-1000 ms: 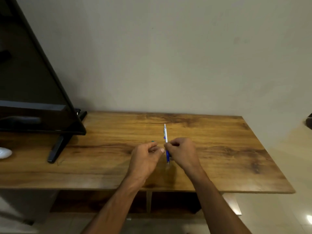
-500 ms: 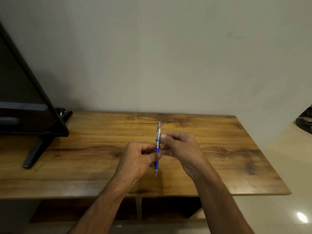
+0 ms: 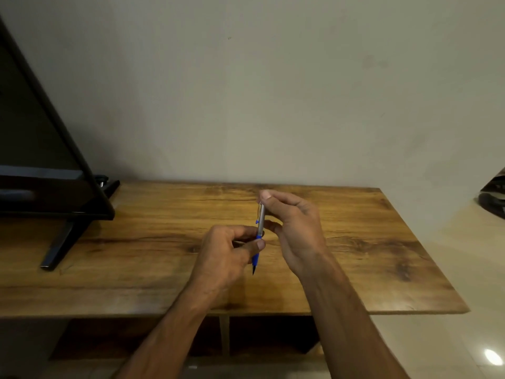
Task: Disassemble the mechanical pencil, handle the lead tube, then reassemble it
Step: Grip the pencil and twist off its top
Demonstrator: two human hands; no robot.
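Note:
A mechanical pencil (image 3: pixel 260 222) with a silver barrel, a blue grip and a dark tip is held upright above the wooden table (image 3: pixel 153 258), tip pointing down toward me. My left hand (image 3: pixel 226 253) pinches the blue grip between thumb and fingers. My right hand (image 3: pixel 296 228) holds the upper barrel, its thumb and forefinger closed around the pencil's top end, which they hide. The pencil looks whole; no loose part is visible.
A black screen (image 3: pixel 41 149) on a black stand (image 3: pixel 62 242) occupies the table's left end. The table backs onto a plain wall. Its right edge ends above a pale tiled floor (image 3: pixel 451 337), where a dark object (image 3: pixel 494 198) sits at the frame's right.
Both hands lifted the pencil off the table and shifted along it: my right hand slid up to the top end, my left settled on the blue grip. The camera view moved slightly right.

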